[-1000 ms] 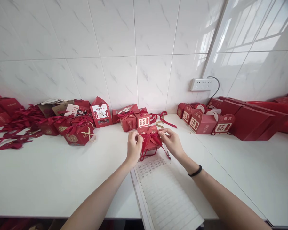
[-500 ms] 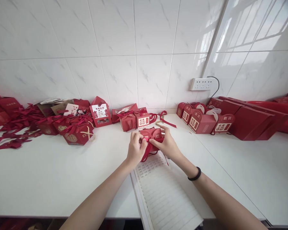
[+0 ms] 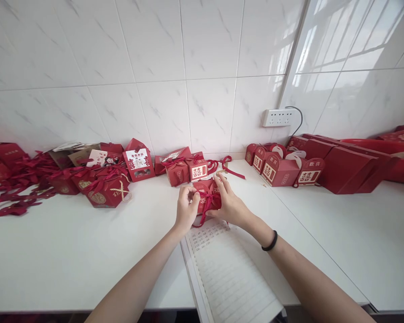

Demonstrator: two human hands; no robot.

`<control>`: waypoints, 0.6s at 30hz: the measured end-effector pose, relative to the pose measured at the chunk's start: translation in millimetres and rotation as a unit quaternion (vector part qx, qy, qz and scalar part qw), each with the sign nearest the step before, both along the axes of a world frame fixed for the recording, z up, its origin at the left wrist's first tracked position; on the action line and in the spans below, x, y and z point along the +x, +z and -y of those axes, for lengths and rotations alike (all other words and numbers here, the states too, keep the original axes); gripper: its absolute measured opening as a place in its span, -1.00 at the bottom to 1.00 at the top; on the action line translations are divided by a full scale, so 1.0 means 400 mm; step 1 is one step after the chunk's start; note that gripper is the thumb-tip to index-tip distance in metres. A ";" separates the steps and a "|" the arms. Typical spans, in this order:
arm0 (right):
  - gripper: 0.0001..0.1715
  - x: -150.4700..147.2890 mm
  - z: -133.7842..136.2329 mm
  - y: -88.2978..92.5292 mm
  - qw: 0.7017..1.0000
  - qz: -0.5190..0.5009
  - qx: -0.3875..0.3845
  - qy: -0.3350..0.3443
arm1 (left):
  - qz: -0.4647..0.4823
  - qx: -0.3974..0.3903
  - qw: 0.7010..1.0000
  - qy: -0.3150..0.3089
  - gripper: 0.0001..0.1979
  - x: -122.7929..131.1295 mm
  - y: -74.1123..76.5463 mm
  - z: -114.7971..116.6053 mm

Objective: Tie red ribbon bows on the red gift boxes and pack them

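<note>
A small red gift box (image 3: pixel 204 207) with gold lettering stands at the top edge of an open notebook (image 3: pixel 235 273). A dark red ribbon (image 3: pixel 208 200) is knotted across its front, and its tails hang down. My left hand (image 3: pixel 187 207) is at the box's left side, thumb and forefinger pinched on the ribbon. My right hand (image 3: pixel 231 202) cups the right side of the box, with the thumb low on its front and the fingers along the top and far side. Its fingertips are partly hidden.
Behind stand red boxes tied with ribbon (image 3: pixel 178 172) and a loose ribbon (image 3: pixel 234 168). Several handled boxes (image 3: pixel 279 172) and large red boxes (image 3: pixel 346 168) sit at right. Ribboned boxes (image 3: pixel 104 193) and piled ribbons (image 3: pixel 16 204) lie left. A power strip (image 3: pixel 278 118) is on the wall.
My right thumb has left the ribbon at the middle and moved down onto the box front. The ribbon's knot now shows. The camera view has shifted slightly.
</note>
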State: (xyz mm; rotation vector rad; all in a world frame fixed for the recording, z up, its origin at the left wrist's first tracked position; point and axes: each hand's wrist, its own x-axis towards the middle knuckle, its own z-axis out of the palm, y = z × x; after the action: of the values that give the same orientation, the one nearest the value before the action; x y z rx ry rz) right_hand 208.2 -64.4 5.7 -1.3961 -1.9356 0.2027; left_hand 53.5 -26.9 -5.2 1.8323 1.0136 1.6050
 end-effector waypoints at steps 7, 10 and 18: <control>0.23 0.020 -0.018 -0.018 0.998 0.030 0.042 0.035 | 0.007 0.019 1.000 -0.004 -0.95 -0.002 0.003 -0.003; 0.14 0.018 -0.014 -0.010 0.998 0.031 0.047 0.019 | -0.029 0.078 0.997 -0.006 -0.96 -0.006 0.011 0.004; 0.07 0.011 -0.007 0.000 0.998 0.030 0.043 -0.024 | -0.067 0.093 0.993 -0.002 -0.93 -0.012 0.016 0.014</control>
State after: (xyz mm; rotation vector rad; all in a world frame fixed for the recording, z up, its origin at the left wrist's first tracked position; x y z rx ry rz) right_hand 212.5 -61.8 5.8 -1.4035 -1.9338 0.0542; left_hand 48.7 -32.4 1.4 2.0874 0.9428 1.6400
